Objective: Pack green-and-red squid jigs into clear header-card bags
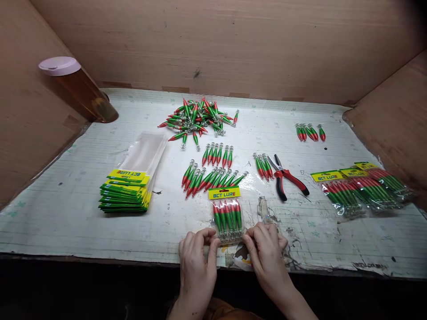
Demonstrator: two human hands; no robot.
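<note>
A clear lure packet (pixel 228 218) with a yellow and green header reading "BCT LURE" lies at the table's front, several red and green fishing lures side by side inside it. At its lower left corner, my left hand (pixel 199 255) pinches the plastic between thumb and fingers. My right hand (pixel 267 249) grips the lower right corner the same way, its fingers curled. Just beyond the header are rows of loose lures (pixel 217 154), hooks pointing away from me. Red and black pliers (pixel 283 175) lie with jaws apart to the right, beside a small group of lures (pixel 262 166).
A stack of flat bags (pixel 125 195) with yellow headers lies left. Behind sits a heap of lures (pixel 196 116). Filled packets (pixel 363 189) overlap at right, with a few lures (pixel 308 132) farther back. A lidded bottle (pixel 83 95) stands back left. Cardboard walls (pixel 227 49) enclose the table.
</note>
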